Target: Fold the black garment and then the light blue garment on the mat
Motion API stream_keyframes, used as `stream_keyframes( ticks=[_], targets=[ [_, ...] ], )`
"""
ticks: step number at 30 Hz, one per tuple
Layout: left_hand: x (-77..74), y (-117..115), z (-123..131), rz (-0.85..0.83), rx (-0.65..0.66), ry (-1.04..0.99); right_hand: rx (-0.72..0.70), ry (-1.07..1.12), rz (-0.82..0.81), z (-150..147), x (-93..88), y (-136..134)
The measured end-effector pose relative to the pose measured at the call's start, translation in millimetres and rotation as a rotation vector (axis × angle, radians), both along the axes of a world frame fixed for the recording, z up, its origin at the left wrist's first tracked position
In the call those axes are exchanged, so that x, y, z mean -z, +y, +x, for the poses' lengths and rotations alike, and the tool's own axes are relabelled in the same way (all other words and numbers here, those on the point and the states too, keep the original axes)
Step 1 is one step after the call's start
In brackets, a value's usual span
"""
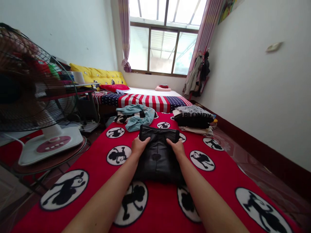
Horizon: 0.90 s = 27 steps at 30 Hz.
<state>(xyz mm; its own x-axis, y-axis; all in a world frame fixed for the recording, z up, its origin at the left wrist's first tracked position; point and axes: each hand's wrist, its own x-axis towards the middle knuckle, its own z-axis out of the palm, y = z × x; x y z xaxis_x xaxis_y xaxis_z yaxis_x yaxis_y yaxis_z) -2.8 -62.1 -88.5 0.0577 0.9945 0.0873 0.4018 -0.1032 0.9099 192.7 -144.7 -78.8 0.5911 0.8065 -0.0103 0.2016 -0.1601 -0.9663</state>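
A black leather skirt [157, 161], as its shape and waistband suggest, is spread on the red blanket [160, 207] in front of me. It is shiny, with a seam down its middle and a round dark spot below the waistband. My left hand [139, 146] grips its left edge near the top, thumb on the upper face and fingers hidden beneath. On the opposite edge my right hand [177, 147] holds it the same way. Beyond the skirt, a crumpled light-blue garment [139, 120] lies to the left. A folded clothes stack [193, 120] sits to the right, topped by a grey printed piece.
At the left, a fan [52, 142] stands on a round stool [55, 161]. A cluttered desk [89, 94] is behind it. Farther back is a bed with a striped cover [148, 103] below the window. Clothes hang on a rack [199, 74] by the right wall.
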Motion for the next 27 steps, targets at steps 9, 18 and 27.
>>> stream_keyframes(
  ticks=[9,18,27],
  targets=[
    [-92.8,11,-11,-0.051,0.409,-0.34,-0.238,0.169,0.175,32,-95.9,-7],
    [-150.9,1,-18,0.734,0.378,-0.257,-0.086,-0.562,0.688,56,-137.8,-13],
    [24.0,-67,-94,0.619,0.676,0.265,-0.325,-0.657,0.217,59,46.7,-129]
  ],
)
